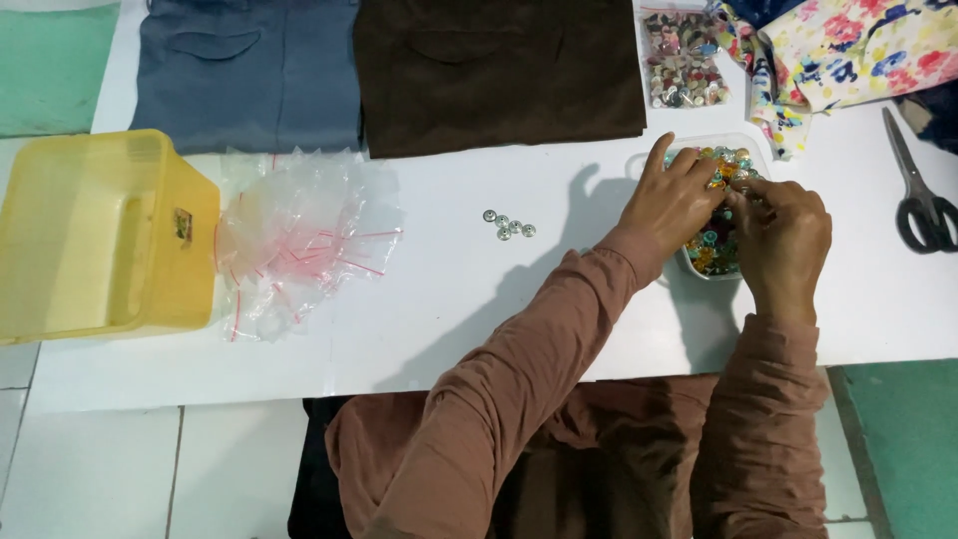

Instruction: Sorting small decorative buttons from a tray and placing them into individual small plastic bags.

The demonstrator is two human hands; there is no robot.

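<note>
A clear plastic tray (pixel 639 160) full of small colourful buttons (pixel 720 250) sits on the white board. Both hands are over it. My left hand (pixel 671 203) rests on the buttons with its fingers spread. Close beside it, my right hand (pixel 783 235) has its fingertips pinched together among the buttons; whether a button is between them is hidden. A few silver buttons (pixel 509 226) lie in a small row on the board to the left of my hands.
A heap of small clear zip bags (pixel 299 240) lies beside a yellow plastic box (pixel 100 235) at the left. Blue fabric (pixel 249 70) and brown fabric (pixel 499 70) lie at the back. A bag of buttons (pixel 682 60), floral cloth (pixel 848 45) and black scissors (pixel 923 200) are at the right.
</note>
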